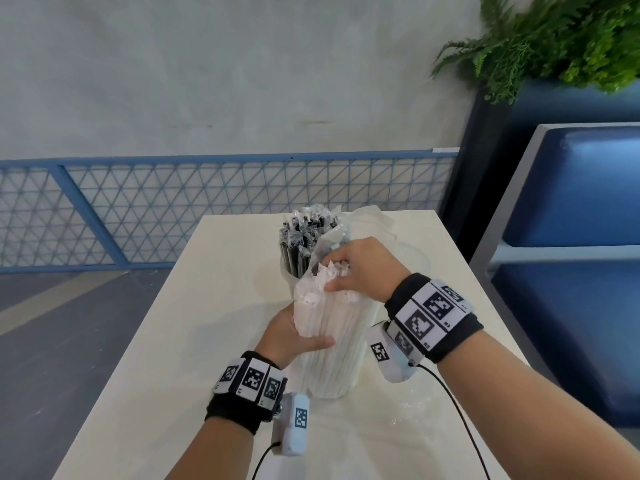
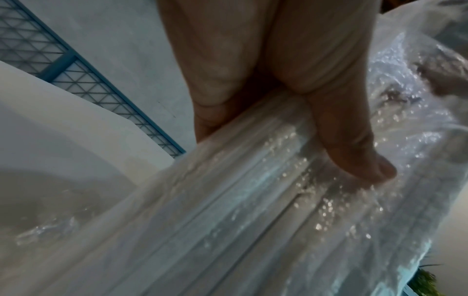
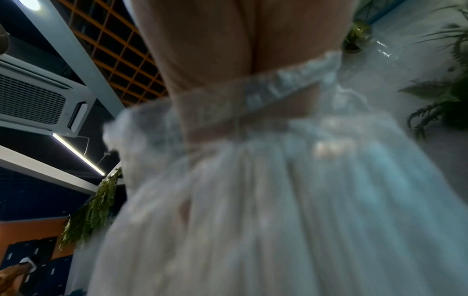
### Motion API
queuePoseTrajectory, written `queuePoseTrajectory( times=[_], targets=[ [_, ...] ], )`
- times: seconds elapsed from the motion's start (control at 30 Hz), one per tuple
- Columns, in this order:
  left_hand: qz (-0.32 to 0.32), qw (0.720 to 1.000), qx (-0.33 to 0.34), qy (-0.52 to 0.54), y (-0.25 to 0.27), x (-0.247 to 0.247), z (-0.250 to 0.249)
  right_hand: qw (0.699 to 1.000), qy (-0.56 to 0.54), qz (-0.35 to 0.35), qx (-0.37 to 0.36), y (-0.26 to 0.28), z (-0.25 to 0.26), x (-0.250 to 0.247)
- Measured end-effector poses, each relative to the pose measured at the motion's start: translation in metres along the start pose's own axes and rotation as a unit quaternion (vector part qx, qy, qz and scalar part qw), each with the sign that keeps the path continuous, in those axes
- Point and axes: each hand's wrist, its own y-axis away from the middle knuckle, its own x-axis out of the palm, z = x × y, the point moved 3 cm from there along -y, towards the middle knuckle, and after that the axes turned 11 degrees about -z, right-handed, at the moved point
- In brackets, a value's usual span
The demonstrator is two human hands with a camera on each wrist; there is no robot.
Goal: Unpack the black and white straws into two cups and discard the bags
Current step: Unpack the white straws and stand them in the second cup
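A thick bundle of white straws (image 1: 332,337) in a clear plastic bag stands on end on the table (image 1: 180,341), tilted slightly. My left hand (image 1: 294,336) grips the bundle around its middle; in the left wrist view its thumb (image 2: 354,144) presses on the white straws (image 2: 228,220) through the plastic. My right hand (image 1: 356,268) grasps the bundle's top, fingers curled over the straw ends and the open bag mouth (image 1: 329,244). In the right wrist view the white straws (image 3: 278,200) are blurred. Behind stands a white cup (image 1: 289,285) full of wrapped black straws (image 1: 304,237).
A clear container (image 1: 401,251) stands behind my right hand, partly hidden. A blue bench seat (image 1: 568,265) runs along the table's right side. A blue mesh railing (image 1: 207,209) lies beyond the far edge, with a fern planter (image 1: 554,46) at the upper right.
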Motion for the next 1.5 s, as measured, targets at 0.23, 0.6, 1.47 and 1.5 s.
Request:
queuePoseTrajectory(
  times=[0.23, 0.6, 1.47, 1.5],
  targets=[
    [-0.012, 1.000, -0.010, 0.013, 0.000, 0.000, 0.000, 0.985, -0.107, -0.130, 0.044, -0.003, -0.004, -0.033],
    [-0.043, 0.999, -0.002, 0.009, -0.001, -0.001, -0.002, 0.883, -0.356, -0.242, 0.188, 0.013, -0.006, 0.034],
    [-0.073, 0.997, -0.020, 0.028, -0.003, -0.002, 0.004, 0.751, -0.548, -0.298, 0.216, -0.003, -0.016, 0.006],
    [-0.073, 0.997, -0.019, 0.028, -0.004, -0.002, 0.005, 0.752, -0.551, -0.286, 0.221, -0.003, -0.017, 0.008]
  ],
)
